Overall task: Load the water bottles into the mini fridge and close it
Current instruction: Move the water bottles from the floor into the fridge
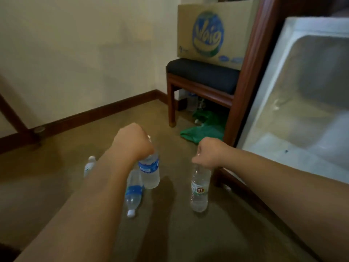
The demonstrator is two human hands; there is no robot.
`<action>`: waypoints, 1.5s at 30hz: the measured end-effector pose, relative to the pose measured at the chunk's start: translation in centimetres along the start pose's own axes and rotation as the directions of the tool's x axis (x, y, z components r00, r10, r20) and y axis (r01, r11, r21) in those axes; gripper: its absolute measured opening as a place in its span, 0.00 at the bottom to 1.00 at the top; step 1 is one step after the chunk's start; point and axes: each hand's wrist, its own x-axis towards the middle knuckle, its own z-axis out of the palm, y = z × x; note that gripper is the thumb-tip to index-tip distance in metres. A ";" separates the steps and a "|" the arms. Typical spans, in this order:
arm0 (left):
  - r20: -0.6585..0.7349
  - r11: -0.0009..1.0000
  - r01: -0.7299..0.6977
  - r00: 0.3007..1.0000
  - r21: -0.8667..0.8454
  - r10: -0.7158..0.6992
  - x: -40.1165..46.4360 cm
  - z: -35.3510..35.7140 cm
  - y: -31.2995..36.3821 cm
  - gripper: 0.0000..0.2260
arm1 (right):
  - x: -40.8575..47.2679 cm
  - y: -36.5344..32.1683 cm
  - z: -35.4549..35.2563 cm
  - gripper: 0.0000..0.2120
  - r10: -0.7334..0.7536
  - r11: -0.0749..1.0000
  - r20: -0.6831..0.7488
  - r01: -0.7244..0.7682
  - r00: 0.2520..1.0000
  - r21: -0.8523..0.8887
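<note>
A person's left hand (135,142) grips a blue-labelled bottle (150,170) by its top, fingers curled round it; the right hand (209,153) likewise grips a green-labelled bottle (199,188), beside the open fridge door (294,103).

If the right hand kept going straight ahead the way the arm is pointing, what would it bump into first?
Most likely the green plastic bag on the floor just beyond the right hand, which is gripping a water bottle by its neck. Behind the bag stands the chair. Depth is hard to judge from this one view.
</note>
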 end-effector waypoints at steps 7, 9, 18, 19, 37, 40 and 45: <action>0.064 0.959 -0.281 0.957 -0.045 0.284 -1.2 -1.3 10.0 0.11 | -6.1 6.0 -6.7 0.16 0.164 0.971 -0.190 -0.124 0.968 0.207; 0.077 0.933 -0.352 0.931 -0.078 0.357 -1.6 -1.3 12.5 0.11 | -8.1 7.6 -8.3 0.16 0.222 0.955 -0.259 -0.156 0.940 0.252; 0.035 0.779 -0.594 0.790 -0.199 0.612 -3.5 2.0 22.3 0.08 | -14.0 17.2 -11.0 0.09 0.498 0.829 -0.496 -0.221 0.711 0.515; 0.029 0.765 -0.606 0.780 -0.219 0.625 -3.7 2.3 23.0 0.08 | -14.5 18.4 -10.6 0.09 0.521 0.819 -0.520 -0.225 0.677 0.527; -0.059 0.595 -0.730 0.647 -0.337 0.761 -4.7 4.6 27.0 0.13 | -14.8 28.7 -7.0 0.14 0.817 0.571 -0.566 -0.304 0.113 0.763; -0.090 0.574 -0.755 0.627 -0.318 0.774 -4.3 4.7 26.5 0.13 | -13.9 30.0 -6.6 0.16 0.836 0.534 -0.546 -0.305 0.055 0.788; -0.072 0.578 -0.757 0.624 -0.305 0.778 -3.3 5.5 25.1 0.16 | -12.8 31.9 -6.2 0.18 0.858 0.499 -0.514 -0.218 -0.013 0.838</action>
